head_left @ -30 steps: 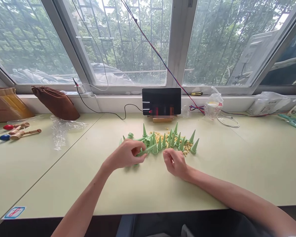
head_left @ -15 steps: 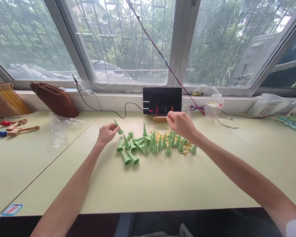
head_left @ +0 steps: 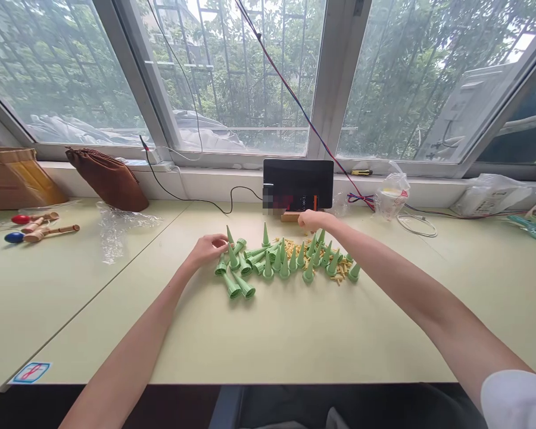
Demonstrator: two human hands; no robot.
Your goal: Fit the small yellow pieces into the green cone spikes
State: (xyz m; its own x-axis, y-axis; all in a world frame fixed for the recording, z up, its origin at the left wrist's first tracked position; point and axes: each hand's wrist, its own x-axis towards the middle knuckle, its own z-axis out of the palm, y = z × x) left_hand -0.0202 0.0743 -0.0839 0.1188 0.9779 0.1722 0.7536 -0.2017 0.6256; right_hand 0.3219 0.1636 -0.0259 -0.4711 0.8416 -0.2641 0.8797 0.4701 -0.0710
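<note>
My left hand point(head_left: 209, 249) is closed, thumb and fingers pinching a pale green plastic cone spike point(head_left: 229, 235) whose tip points up. Just right of it is a group of green spikes, some lying with their ribbed open ends showing, like this spike point(head_left: 247, 290), others standing point up, like this spike point(head_left: 308, 273). Small yellow pegs point(head_left: 290, 245) lie in a pile behind and among the standing spikes. Over the back of that pile my right hand point(head_left: 313, 220) is closed, fingers bent downward; whatever they hold is hidden.
A black tablet point(head_left: 295, 179) on a wooden stand point(head_left: 290, 218) leans near the window sill. Left are a brown pouch point(head_left: 109, 179), clear plastic wrap point(head_left: 114, 238) and wooden toys point(head_left: 38, 232). On the right sit a bagged cup point(head_left: 390, 193) and a coiled white cable point(head_left: 416, 225).
My left hand has moved right and slightly down with its green spike, closer to the lying spikes. My right hand has dropped a little toward the yellow pegs. The view has shifted slightly.
</note>
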